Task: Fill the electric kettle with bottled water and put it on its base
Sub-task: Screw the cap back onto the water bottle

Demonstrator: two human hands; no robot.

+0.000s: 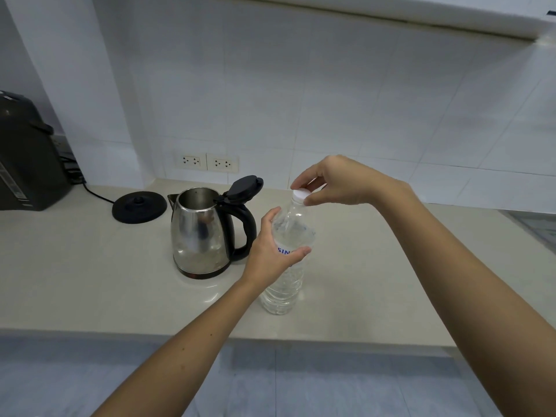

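1. Clear plastic water bottle stands upright on the beige stone countertop, just right of the kettle.
2. Left hand is wrapped round the bottle's middle, at the label.
3. Right hand pinches the white screw cap, which sits on the neck.
4. Shiny steel electric kettle has its black lid flipped up and sits off its round black base, which lies just to its left.
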